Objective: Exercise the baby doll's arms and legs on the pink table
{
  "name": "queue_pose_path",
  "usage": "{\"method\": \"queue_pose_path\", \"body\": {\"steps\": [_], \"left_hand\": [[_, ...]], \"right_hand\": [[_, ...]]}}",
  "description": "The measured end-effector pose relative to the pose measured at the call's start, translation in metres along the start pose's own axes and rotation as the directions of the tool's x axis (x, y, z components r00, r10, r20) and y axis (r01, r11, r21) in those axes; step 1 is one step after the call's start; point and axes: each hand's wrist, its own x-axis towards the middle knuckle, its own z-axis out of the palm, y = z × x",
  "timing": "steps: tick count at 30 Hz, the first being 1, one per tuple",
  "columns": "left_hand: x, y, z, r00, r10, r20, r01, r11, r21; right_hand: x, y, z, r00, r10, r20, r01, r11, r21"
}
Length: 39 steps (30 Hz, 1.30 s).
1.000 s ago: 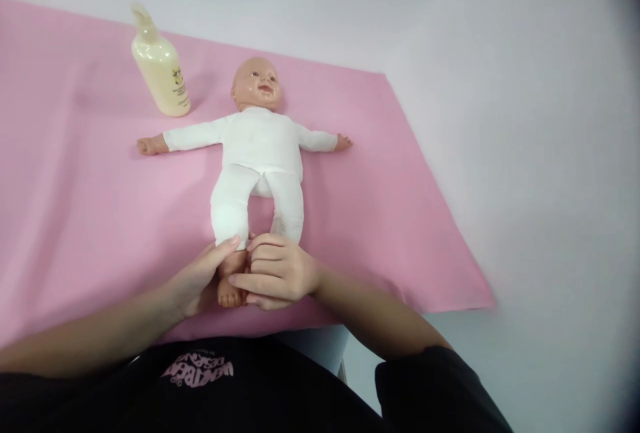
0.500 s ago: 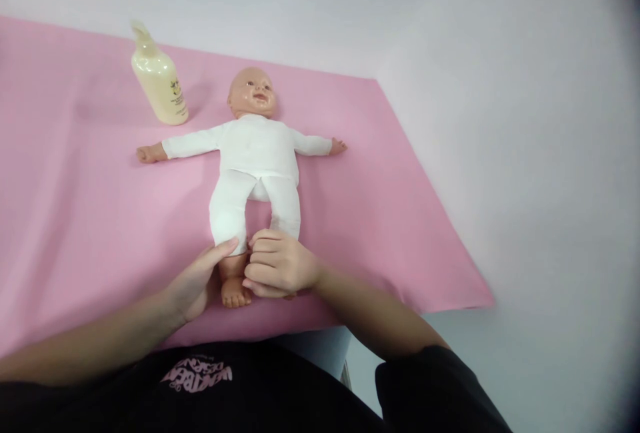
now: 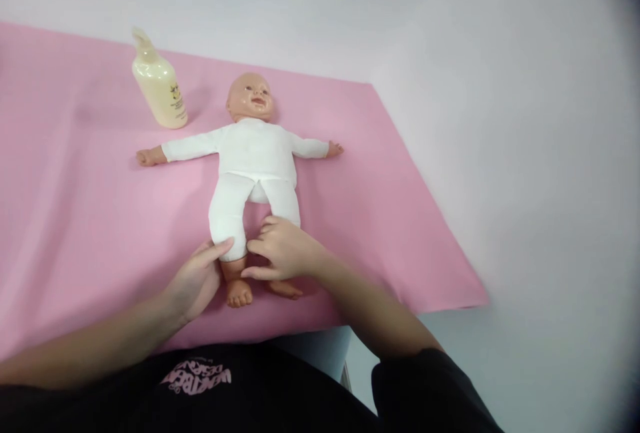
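Note:
A baby doll [image 3: 257, 149] with a white cloth body lies on its back, arms spread and feet toward me. My left hand [image 3: 197, 283] is round the lower part of the doll's leg on the left, thumb on the white cloth and the other fingers hidden behind it. My right hand [image 3: 283, 249] lies across the doll's other leg, palm side down. Its fingers are loosely bent and apart, with the thumb stretched toward the left ankle; it grips nothing that I can see. Both doll feet show below the hands.
A pump bottle [image 3: 163, 89] of pale yellow liquid stands beyond the doll's outstretched arm on the left. Pink cloth [image 3: 380, 219] covers the table, whose right edge slants down to a corner near my right arm. A pale wall or floor surrounds it.
My right hand has loosened from a closed shape, its fingers spreading and rising slightly, so the doll's foot under it now shows more. The left hand keeps its place on the leg.

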Motion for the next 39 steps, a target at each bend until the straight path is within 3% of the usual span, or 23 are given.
{"method": "queue_pose_path", "body": {"steps": [4,9,12,15,19,21,23,26,28,31,39], "left_hand": [[-0.002,0.0,0.0,0.999,0.049,-0.006,-0.048,0.998,0.039],[-0.004,0.003,0.001,0.99,0.138,0.013,-0.139,0.988,0.072],[-0.002,0.0,-0.002,0.964,0.263,0.029,-0.265,0.96,0.087],[0.0,-0.007,-0.012,0.882,0.458,0.111,-0.47,0.87,0.151],[-0.003,-0.016,-0.024,0.678,0.689,0.256,-0.735,0.634,0.24],[-0.006,-0.017,-0.026,0.615,0.717,0.327,-0.788,0.576,0.219],[-0.008,-0.015,-0.026,0.635,0.66,0.403,-0.759,0.629,0.166],[-0.006,-0.01,-0.022,0.788,0.414,0.456,-0.512,0.852,0.111],[-0.004,-0.005,-0.02,0.843,0.238,0.483,-0.313,0.946,0.081],[-0.003,0.0,-0.017,0.835,0.141,0.531,-0.19,0.981,0.038],[-0.005,0.0,-0.018,0.842,0.098,0.531,-0.124,0.992,0.014]], "right_hand": [[-0.001,-0.001,0.005,1.0,0.015,0.007,-0.015,1.0,0.011],[-0.002,0.0,0.007,0.984,-0.026,-0.178,0.034,0.998,0.044],[-0.002,0.0,0.007,0.958,-0.006,-0.286,0.038,0.994,0.105],[-0.002,-0.001,0.007,0.928,0.018,-0.373,0.041,0.988,0.15],[-0.003,-0.001,0.008,0.879,0.033,-0.475,0.055,0.984,0.169],[-0.003,-0.001,0.008,0.866,0.049,-0.497,0.051,0.981,0.185],[-0.005,0.0,0.008,0.854,0.077,-0.514,0.039,0.977,0.211],[-0.006,-0.001,0.008,0.816,0.13,-0.563,0.027,0.965,0.261],[-0.007,-0.001,0.007,0.788,0.16,-0.594,0.025,0.957,0.29],[-0.008,-0.003,0.006,0.779,0.19,-0.597,0.014,0.948,0.319],[-0.008,-0.003,0.007,0.816,0.224,-0.533,-0.045,0.943,0.328]]}}
